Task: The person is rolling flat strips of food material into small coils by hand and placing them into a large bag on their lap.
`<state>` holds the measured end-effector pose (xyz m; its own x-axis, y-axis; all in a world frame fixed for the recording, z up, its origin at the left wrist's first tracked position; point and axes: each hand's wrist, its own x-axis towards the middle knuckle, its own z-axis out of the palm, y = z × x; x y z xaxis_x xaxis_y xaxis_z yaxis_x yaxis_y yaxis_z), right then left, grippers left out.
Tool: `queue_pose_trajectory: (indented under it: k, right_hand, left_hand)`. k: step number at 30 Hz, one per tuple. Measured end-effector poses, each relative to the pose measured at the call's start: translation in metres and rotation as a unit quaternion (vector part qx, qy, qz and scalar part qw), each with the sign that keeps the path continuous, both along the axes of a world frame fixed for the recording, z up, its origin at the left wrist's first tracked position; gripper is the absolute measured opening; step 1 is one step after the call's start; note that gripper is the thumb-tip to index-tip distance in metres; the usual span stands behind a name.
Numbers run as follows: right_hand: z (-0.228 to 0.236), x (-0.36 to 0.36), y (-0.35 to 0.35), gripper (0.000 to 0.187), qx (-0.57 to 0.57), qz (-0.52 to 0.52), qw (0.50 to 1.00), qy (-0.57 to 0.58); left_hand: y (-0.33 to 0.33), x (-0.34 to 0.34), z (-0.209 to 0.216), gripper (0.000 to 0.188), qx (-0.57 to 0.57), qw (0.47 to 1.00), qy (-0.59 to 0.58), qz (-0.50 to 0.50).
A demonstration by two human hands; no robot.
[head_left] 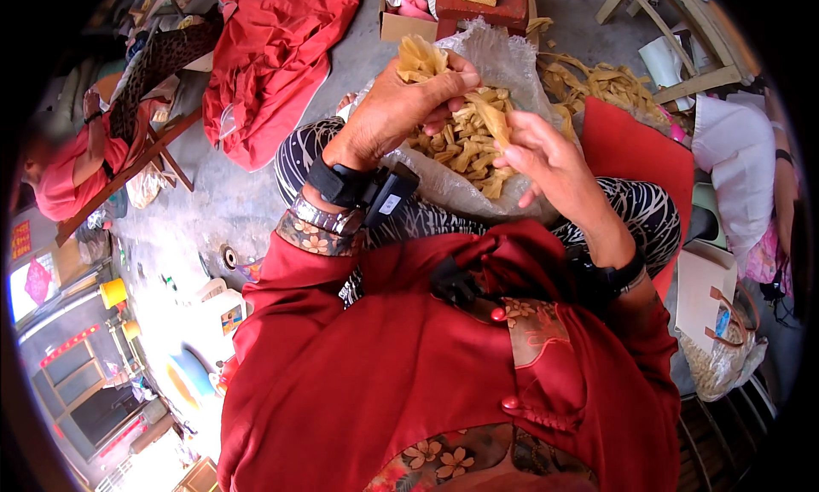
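Note:
My left hand (pixel 399 106) is closed round a bunched, thin yellow-tan strip (pixel 420 58), whose crumpled end sticks up above the fingers. From there a twisted stretch runs across to my right hand (pixel 553 157), which pinches its tapering end (pixel 492 121) between thumb and fingers. Below both hands, between my knees, a whitish plastic sack (pixel 512 61) lies spread and holds a heap of short yellow-tan folded pieces (pixel 465 146). Parts of that heap are hidden behind my hands.
Long loose yellow-tan strips (pixel 610 87) lie on the floor at the far right, near a wooden stool frame (pixel 699 84). A red low stool (pixel 482 12) and a cardboard box (pixel 405 27) stand ahead. Red cloth (pixel 269 65) covers floor at the left. Another person (pixel 72 172) sits farther left.

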<state>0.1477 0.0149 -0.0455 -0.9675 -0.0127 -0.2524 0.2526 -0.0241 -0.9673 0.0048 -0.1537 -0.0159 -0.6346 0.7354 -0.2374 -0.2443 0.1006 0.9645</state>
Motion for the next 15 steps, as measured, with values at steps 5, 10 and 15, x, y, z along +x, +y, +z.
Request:
queue_pose_trajectory:
  k: [5, 10, 15]
  right_hand:
    - [0.013, -0.024, -0.016, 0.035, -0.076, -0.030, 0.997, 0.014]
    - [0.020, -0.024, -0.004, 0.033, -0.141, 0.021, 0.989, 0.041]
    - [0.029, -0.023, 0.006, 0.035, -0.066, 0.030, 0.996, 0.053]
  left_hand:
    - [0.001, 0.010, 0.014, 0.020, 0.017, 1.000, 0.016, -0.018]
    - [-0.010, 0.005, 0.023, 0.016, 0.116, 0.991, -0.066, 0.018]
    - [-0.023, -0.009, 0.024, 0.013, 0.144, 0.988, -0.038, 0.031]
